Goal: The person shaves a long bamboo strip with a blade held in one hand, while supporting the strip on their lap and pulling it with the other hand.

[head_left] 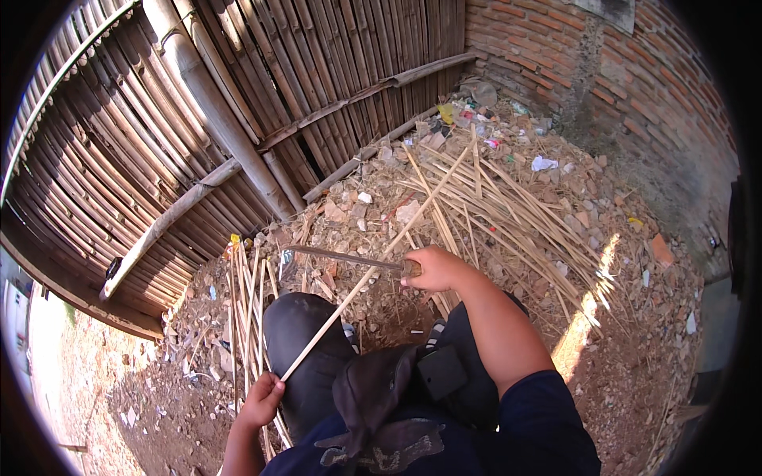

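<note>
Slatted bamboo fence [341, 71] at upper left, thick bamboo post [214, 109] against it; brick wall [655, 103] meeting fence in corner; rubble-strewn ground [635, 389] below both; yellow plastic scrap [448, 114] near corner; crumpled white scrap [544, 163] farther right; orange brick fragment [661, 250] toward right side

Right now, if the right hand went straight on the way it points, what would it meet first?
Probably the pale strip slanting up from the left hand, though depth there is unclear.
</note>
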Demonstrator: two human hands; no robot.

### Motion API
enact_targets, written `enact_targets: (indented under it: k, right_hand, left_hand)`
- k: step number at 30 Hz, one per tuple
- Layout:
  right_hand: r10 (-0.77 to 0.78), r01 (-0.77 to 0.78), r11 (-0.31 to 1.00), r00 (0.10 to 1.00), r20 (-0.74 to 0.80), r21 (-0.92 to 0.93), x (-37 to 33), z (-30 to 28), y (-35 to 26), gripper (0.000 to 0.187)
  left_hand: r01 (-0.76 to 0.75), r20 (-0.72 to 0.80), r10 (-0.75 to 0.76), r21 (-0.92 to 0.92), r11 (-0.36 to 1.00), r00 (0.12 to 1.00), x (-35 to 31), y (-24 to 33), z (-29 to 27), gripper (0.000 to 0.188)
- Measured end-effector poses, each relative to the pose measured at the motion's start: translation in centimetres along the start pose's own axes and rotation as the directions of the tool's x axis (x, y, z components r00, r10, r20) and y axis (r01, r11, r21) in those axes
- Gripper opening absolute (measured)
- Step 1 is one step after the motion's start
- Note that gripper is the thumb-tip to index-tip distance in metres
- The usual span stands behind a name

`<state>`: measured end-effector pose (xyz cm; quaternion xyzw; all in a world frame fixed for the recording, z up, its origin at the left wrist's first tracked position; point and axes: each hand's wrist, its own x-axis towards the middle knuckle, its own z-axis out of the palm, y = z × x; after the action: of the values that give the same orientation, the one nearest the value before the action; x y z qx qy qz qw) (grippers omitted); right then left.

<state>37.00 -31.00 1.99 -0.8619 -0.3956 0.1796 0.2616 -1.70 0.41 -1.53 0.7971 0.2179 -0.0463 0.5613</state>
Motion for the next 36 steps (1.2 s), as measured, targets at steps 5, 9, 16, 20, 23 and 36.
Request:
enact_targets:
  k: [5,9,16,20,23,36]
  right_hand:
    - [0.048,-0.062,0.996,0.98,-0.195,-0.064,-0.2,-0.3,0.5,0.041]
    - [0.077,-0.08,0.991,0.997,-0.027,-0.111,-0.7,-0.6,-2.4,0.042]
    - [0.023,-0.024,1.0,0.999,-0.036,-0.016,0.3,-0.2,1.1,0.047]
    - [0.062,-0.067,0.998,0.976,-0.209,-0.015,0.1,-0.4,1.8,0.042]
    - [0.076,-0.084,0.995,0.987,-0.14,-0.054,-0.4,-0.5,0.6,0.039]
    - [0.082,-0.078,0.993,0.996,0.04,-0.087,-0.5,-1.7,-0.3,0.044]
  left_hand:
    - [-0.009,-0.034,0.01,0.011,1.0,0.999,0.2,-0.6,0.2,0.018]
    - [-0.001,-0.006,0.001,-0.039,0.999,1.0,0.2,-0.6,0.0,0.02]
    - [-0.004,0.014,0.004,-0.058,0.998,1.0,0.2,-0.3,0.0,0.016]
    - [0.0,-0.022,-0.001,-0.021,1.0,1.0,0.1,0.1,0.3,0.016]
    - [-0.009,-0.02,0.009,-0.03,1.0,1.0,0.2,-0.1,0.0,0.017]
    - [0.008,0.005,-0.007,-0.096,0.995,1.0,0.4,-0.5,0.0,0.017]
